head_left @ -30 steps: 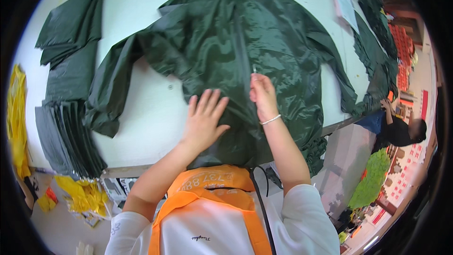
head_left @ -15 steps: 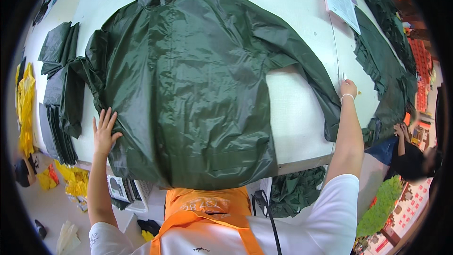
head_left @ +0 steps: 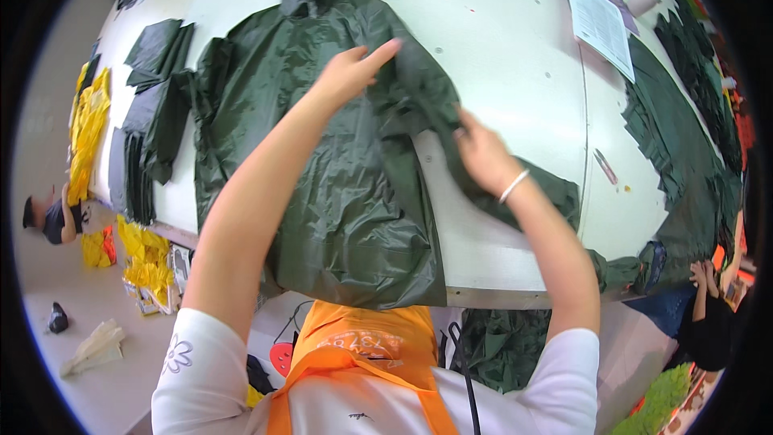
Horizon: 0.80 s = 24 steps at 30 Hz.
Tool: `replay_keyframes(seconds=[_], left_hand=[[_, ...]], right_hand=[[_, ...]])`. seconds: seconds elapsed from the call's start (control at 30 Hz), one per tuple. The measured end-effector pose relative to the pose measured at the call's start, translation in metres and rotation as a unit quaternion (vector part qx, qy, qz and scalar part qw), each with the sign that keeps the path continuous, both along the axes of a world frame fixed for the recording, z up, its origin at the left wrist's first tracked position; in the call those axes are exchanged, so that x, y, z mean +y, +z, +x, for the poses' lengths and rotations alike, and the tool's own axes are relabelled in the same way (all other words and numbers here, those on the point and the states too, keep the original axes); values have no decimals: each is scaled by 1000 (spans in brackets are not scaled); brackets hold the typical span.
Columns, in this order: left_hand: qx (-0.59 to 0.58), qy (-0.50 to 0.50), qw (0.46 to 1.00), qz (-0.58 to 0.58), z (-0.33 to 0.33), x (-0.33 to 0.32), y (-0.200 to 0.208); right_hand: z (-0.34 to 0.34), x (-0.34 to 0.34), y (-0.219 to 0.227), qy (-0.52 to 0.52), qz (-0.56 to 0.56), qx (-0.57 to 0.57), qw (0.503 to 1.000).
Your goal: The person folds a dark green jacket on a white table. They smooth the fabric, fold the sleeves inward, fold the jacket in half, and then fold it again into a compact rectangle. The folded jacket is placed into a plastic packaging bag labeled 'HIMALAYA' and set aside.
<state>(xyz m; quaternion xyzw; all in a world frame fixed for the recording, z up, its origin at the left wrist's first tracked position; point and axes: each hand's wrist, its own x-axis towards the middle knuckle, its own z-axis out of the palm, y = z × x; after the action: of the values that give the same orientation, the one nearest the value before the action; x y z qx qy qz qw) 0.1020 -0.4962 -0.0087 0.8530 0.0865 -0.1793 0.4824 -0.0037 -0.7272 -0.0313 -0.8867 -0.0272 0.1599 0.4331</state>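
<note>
A dark green rain jacket (head_left: 338, 185) with a stand-up collar lies spread front up on the white table (head_left: 515, 48). My left hand (head_left: 358, 71) is over its upper chest near the shoulder, fingers stretched toward the sleeve and thumb apart. On the sleeve (head_left: 551, 189) at the right, my right hand (head_left: 485, 153) has its fingers curled round the cloth, somewhat blurred. A small pair of thread snips (head_left: 605, 167) lies on the table to the right of the cuff.
Folded dark green garments (head_left: 149, 121) are stacked at the left. To the right are a printed sheet (head_left: 600, 24) and more green cloth (head_left: 684, 137). A person's hands (head_left: 702, 275) rest near the right table edge. Yellow garments (head_left: 90, 129) hang beyond the left side.
My left hand has moved from the lower left hem up to the chest. My right hand has let go of the snips and come left onto the sleeve. The jacket's right side has shifted inward.
</note>
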Motion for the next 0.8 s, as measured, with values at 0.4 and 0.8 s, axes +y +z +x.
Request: replay_keyframes(seconds=[0.4, 0.8], left_hand=[[-275, -71, 947, -149, -228, 128, 215], [-393, -508, 537, -548, -386, 302, 308]], right_hand=[[-99, 63, -57, -159, 266, 60, 949], [-227, 215, 7, 18, 259, -240, 936]])
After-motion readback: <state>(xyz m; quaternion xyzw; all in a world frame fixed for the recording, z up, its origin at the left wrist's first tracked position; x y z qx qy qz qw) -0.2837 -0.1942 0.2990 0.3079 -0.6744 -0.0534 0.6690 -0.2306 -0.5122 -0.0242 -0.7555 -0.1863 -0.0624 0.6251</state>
